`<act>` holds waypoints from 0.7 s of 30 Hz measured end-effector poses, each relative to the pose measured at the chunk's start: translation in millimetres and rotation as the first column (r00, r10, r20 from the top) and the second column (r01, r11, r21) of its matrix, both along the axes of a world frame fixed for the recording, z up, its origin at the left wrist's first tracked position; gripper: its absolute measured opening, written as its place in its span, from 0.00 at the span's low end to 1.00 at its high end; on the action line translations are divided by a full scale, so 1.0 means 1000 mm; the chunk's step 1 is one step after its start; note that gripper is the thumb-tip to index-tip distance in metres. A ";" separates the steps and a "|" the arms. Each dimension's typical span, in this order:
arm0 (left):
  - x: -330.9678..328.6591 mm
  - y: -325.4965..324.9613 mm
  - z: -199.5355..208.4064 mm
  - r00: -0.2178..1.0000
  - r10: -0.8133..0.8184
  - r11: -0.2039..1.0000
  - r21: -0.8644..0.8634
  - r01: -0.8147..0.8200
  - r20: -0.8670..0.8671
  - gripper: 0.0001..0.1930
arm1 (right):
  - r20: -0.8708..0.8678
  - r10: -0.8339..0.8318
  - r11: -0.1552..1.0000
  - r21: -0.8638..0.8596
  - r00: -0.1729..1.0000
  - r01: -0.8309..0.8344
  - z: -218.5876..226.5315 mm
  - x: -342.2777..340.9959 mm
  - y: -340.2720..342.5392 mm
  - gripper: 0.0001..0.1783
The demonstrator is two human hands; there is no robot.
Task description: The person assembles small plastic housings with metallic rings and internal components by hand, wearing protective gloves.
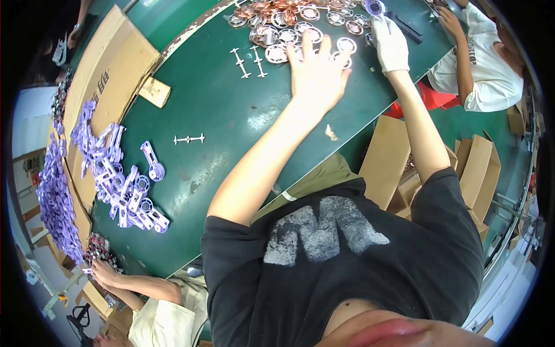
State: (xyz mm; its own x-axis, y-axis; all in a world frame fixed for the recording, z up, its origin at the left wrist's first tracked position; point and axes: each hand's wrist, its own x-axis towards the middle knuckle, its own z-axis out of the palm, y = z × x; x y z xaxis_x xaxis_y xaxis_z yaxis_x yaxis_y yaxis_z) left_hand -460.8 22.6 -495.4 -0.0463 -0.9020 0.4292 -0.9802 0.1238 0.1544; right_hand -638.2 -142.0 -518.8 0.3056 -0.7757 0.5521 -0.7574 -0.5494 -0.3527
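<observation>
The left hand [317, 72] is bare and spread flat, fingers splayed, its grip open and holding nothing; the fingertips reach into the near edge of a heap of round copper-wound coil discs [295, 26] that lies on the green surface [219, 110]. Just beyond those fingertips the discs overlap one another loosely, some clear-rimmed, some showing reddish winding. The right hand [390, 40] wears a white glove and sits beside the left, a little farther out along the same heap; its grip is closed around a small purple ring-shaped piece [374, 7] held at the fingertips, above the discs. To the left of the open grip, near but not touching it, lie two white pin-like plastic strips [248, 62], and well apart from it, back toward the body, another white strip [189, 139] lies alone. Far off to the left of both hands sits a pile of purple plastic holders [124, 185] beside a sheet of cardboard [110, 63]. As a judgement, the risk here is that the flat left palm sweeps or presses the loose discs, sliding several together and tangling fine winding, or nudging some toward the surface's edge. The purple piece, pinched only at the gloved fingertips, could slip, since the glove dulls feel. Other people's hands work at the far right and lower left, clear of these two.
</observation>
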 end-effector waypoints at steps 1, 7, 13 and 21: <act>0.011 0.007 0.000 1.000 0.020 1.000 -0.010 -0.019 0.007 0.24 | -0.122 0.043 0.979 -0.190 0.992 -0.066 0.000 0.008 0.005 0.18; 0.077 0.053 0.009 0.993 0.091 0.996 -0.019 -0.090 0.077 0.22 | -0.230 0.173 0.915 -0.323 0.958 -0.243 -0.014 0.069 0.041 0.23; 0.132 0.104 0.033 0.983 0.038 0.976 -0.204 -0.075 -0.180 0.25 | 0.585 0.372 0.636 0.405 0.721 -0.657 0.040 0.144 0.096 0.18; 0.174 0.163 0.057 0.957 0.039 0.854 -0.488 -0.182 -0.289 0.28 | 0.606 0.565 -0.107 0.727 0.560 -0.678 0.111 0.204 0.161 0.17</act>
State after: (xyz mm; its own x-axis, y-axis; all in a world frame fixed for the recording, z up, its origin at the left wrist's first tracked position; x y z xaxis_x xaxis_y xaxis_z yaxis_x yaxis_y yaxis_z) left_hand -286.8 185.1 -438.5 0.2173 -0.5486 0.8073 -0.9251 0.1481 0.3496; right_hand -434.2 18.6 -408.0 0.9598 -0.1963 -0.2005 -0.2196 -0.0808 -0.9722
